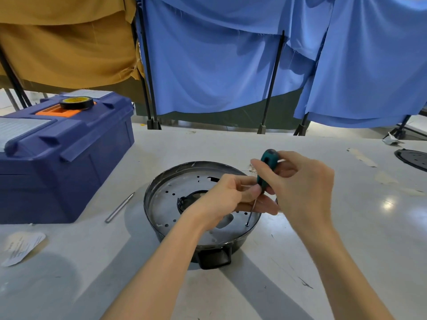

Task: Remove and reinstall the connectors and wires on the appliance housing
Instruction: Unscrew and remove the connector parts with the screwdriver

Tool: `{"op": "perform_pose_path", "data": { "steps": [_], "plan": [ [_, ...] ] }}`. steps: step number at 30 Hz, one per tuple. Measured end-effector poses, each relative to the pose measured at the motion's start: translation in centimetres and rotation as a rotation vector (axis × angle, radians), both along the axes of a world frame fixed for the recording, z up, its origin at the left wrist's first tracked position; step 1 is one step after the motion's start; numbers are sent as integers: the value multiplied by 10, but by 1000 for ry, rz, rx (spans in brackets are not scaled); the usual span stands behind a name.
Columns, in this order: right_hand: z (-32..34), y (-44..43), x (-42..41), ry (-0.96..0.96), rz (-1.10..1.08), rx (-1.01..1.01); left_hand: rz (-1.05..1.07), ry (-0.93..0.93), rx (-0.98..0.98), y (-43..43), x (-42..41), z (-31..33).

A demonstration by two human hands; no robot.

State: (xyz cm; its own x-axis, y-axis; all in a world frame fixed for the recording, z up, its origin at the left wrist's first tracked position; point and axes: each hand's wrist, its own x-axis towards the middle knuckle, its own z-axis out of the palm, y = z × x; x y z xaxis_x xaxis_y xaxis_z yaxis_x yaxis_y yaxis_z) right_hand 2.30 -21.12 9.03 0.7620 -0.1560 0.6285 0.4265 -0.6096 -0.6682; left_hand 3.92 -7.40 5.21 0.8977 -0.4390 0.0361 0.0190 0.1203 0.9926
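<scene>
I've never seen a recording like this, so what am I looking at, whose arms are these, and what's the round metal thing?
This is one picture from a camera worn on a person's head, looking down at their own bare arms; no machine is involved. The right hand grips a teal-handled screwdriver, and the left hand pinches its thin shaft to steady it. The tip rests near the rim of the perforated metal plate of a round black appliance housing, which stands on a white table. To the left lie a thin metal rod, a printed paper label and a dark blue plastic toolbox with a black tape roll on top.
</scene>
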Motion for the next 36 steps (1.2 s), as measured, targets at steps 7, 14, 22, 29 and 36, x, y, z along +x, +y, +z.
{"op": "perform_pose_path", "data": {
  "steps": [7,14,22,29,36],
  "plan": [
    [15,-22,18,191,636,-20,-67,9,-53,2,-4,-1],
    [11,-5,14,4,353,-57,95,-56,-93,0,-8,-3],
    [1,11,5,-90,42,-45,89,1,-69,-6,-7,-5],
    [20,-25,22,267,755,-55,65,6,-54,0,-9,-5],
    [3,-13,15,-53,235,-64,67,-5,-91,-2,-6,-9]
  ]
}}
